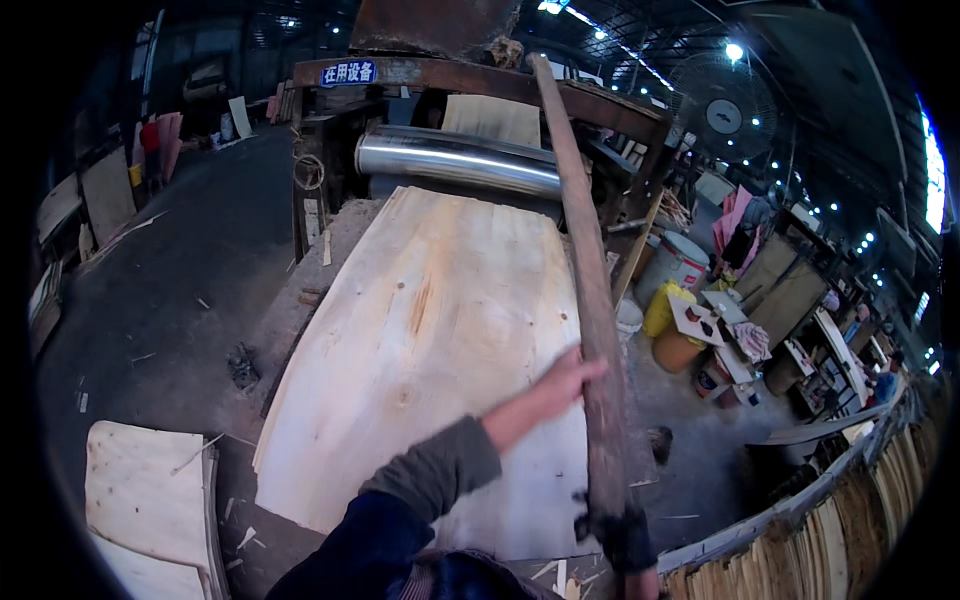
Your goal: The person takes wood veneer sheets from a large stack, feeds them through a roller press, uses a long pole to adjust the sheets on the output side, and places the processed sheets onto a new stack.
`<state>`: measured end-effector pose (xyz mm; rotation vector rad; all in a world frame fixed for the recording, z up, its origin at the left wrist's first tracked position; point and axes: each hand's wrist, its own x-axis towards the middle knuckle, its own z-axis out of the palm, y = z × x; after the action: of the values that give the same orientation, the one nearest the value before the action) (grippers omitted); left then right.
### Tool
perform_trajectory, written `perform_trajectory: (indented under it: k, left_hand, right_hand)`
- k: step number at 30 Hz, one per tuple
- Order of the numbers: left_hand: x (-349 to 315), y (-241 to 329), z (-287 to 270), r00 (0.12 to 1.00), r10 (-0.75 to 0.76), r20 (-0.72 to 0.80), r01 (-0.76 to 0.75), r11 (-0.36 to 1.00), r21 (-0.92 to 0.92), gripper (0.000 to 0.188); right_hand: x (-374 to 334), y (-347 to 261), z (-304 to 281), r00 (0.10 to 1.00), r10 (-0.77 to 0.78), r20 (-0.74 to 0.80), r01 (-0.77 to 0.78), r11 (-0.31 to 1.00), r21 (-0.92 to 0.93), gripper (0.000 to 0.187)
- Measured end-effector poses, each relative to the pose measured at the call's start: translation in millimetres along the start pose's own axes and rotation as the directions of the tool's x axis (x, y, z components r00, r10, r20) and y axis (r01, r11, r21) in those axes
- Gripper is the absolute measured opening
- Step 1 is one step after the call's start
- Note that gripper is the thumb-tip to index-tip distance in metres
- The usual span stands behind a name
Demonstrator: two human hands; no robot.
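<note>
While veneer (pixel 430 340) lies in a dim workshop (pixel 190 300), your left hand (pixel 550 392) meets a pole (pixel 588 255). Right hand (pixel 625 542) obscured; fingers' grip unclear.

Dark floor (pixel 190 290), a drum (pixel 674 262) toward its right edge; lit lamps (pixel 734 52), roof (pixel 690 30), fan (pixel 722 116), bright window (pixel 933 180).

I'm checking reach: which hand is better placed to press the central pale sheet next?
Probably the left hand: its forearm crosses above the central pale sheet; the right hand is down by the wooden pole.
</note>
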<state>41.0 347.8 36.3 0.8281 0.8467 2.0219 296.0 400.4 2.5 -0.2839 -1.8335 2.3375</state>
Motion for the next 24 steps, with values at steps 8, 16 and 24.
perform_trajectory:
  k: [8,16,24]
  left_hand:
    - [-120,35,-201,0.746,0.510,-0.428,0.489,0.015,0.872,0.060]
    - [-230,12,-219,0.674,0.627,-0.391,0.700,-0.371,0.611,0.050]
    - [-232,11,-214,0.665,0.624,-0.411,0.689,-0.300,0.659,0.049]
  right_hand:
    - [253,71,63,0.976,-0.097,0.194,-0.030,0.826,0.563,0.042]
    - [284,144,207,1.000,0.018,0.009,-0.020,0.742,0.670,0.039]
    - [352,145,193,0.994,-0.081,0.079,0.025,0.838,0.545,0.031]
